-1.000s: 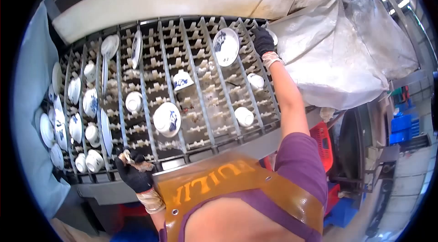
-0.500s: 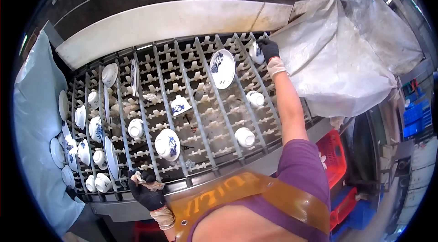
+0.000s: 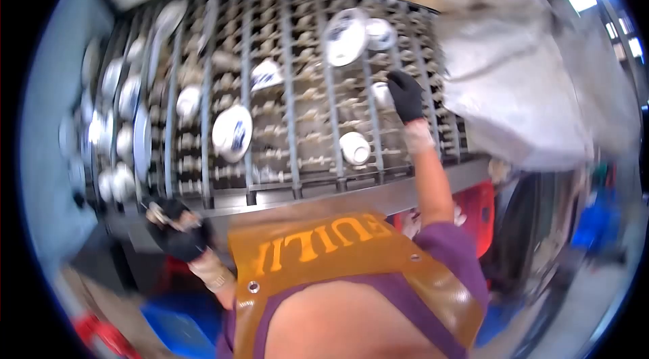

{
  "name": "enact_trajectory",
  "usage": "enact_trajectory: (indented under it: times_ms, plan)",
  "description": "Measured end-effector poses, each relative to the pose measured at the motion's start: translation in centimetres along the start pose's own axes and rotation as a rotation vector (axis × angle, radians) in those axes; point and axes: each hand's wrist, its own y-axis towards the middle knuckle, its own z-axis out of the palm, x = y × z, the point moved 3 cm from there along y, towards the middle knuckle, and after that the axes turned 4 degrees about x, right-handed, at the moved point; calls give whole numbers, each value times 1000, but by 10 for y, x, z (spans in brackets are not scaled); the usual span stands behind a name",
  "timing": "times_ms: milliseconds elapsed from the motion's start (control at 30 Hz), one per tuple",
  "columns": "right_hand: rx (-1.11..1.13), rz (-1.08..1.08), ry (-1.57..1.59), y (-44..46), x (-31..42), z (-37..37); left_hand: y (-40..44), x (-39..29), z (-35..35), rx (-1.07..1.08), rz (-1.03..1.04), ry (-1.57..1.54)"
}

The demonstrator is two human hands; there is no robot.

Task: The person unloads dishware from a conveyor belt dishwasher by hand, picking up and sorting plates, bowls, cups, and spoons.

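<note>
My right hand (image 3: 405,97), in a black glove, is over the right side of the conveyor rack (image 3: 291,180), beside a small white bowl (image 3: 382,94) that it partly covers. Blur hides how its fingers lie and whether they touch the bowl. Farther back, a white bowl (image 3: 380,34) stands next to an oval blue-patterned plate (image 3: 347,37). A small white cup (image 3: 355,149) sits nearer me. At the front left edge, my left hand (image 3: 179,234), also black-gloved, is closed on a crumpled pale scrap (image 3: 165,216).
White and blue-patterned dishes, such as a bowl (image 3: 232,133), stand between the rack's pegs, crowded at the left. A plastic sheet (image 3: 517,82) hangs at the right. Below the right edge is a red basket (image 3: 481,217); a blue bin (image 3: 177,325) is at lower left.
My right hand has let go of the bowl at the back and come nearer me, to another small bowl. The view has shifted and blurred. My left hand keeps the scrap.
</note>
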Motion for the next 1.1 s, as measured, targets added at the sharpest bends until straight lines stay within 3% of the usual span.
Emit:
enact_trajectory:
  times_ms: [33, 67, 133, 167, 233, 267, 300, 333, 367, 400, 433, 467, 533, 600, 633, 700, 800, 833, 900, 933, 1000, 1033, 1067, 1100]
  plan:
    - [60, 58, 24, -19, 2, -6, -9, -17, -3, -448, 374, 163]
    - [62, -15, -56, -36, -4, -11, -22, -46, -35, 203, 165, -66]
    - [150, 16, -143, -53, 19, -21, -40, -54, 8, -83, 318, 87]
    - [196, 43, -82, -59, 29, -22, -44, -67, 21, -130, 375, 377]
    - [248, 108, -66, -64, 35, -20, -78, -75, 15, -741, 882, 1697]
    - [274, 68, -81, -62, 36, -21, -91, -89, -19, -717, 806, 945]
    - [258, 31, -112, -67, 45, -22, -105, -98, -53, -735, 909, 110]
    - [247, 33, -106, -66, 58, -19, -119, -100, -81, -791, 954, 347]
    - [255, 15, -106, -63, 58, -14, -131, -93, -106, -878, 949, 382]
    - [256, -7, -77, -60, 56, -11, -142, -85, -131, -967, 939, 414]
    - [260, -23, -50, -57, 54, -9, -151, -75, -149, -1099, 882, 241]
    - [292, -81, -97, -51, 59, -8, -179, -82, -212, -1014, 725, 501]
    - [317, -126, -105, -45, 75, -3, -187, -57, -221, -924, 626, 814]
    - [332, -183, -97, -43, 89, 1, -197, -43, -215, -1053, 457, 881]
    - [331, -186, -96, -43, 88, 3, -205, -39, -226, -1256, 378, 747]
    - [365, -243, -86, -46, 88, 5, -211, -30, -228, -1458, 286, 596]
    - [452, -212, -79, -57, 81, 16, -210, -35, -232, -1534, 431, 478]
    - [492, -180, -44, -62, 76, 20, -212, -41, -234, -1463, 465, 759]
    - [479, -185, -2, -73, 88, 23, -201, -47, -227, -1362, 497, 1040]
    - [463, -238, -78, -76, 90, 21, -194, -54, -221, -1388, 620, 1182]
    - [439, -330, -234, -84, 108, 18, -160, -58, -175, -1349, 896, 1175]
    - [417, -375, -361, -86, 78, 15, -138, -55, -131, -1260, 1066, 1026]
    - [394, -443, -245, -93, 100, 14, -124, -54, -112, -1271, 1064, 1028]
    - [370, -392, -214, -101, 111, 16, -110, -46, -91, -1205, 1137, 1225]
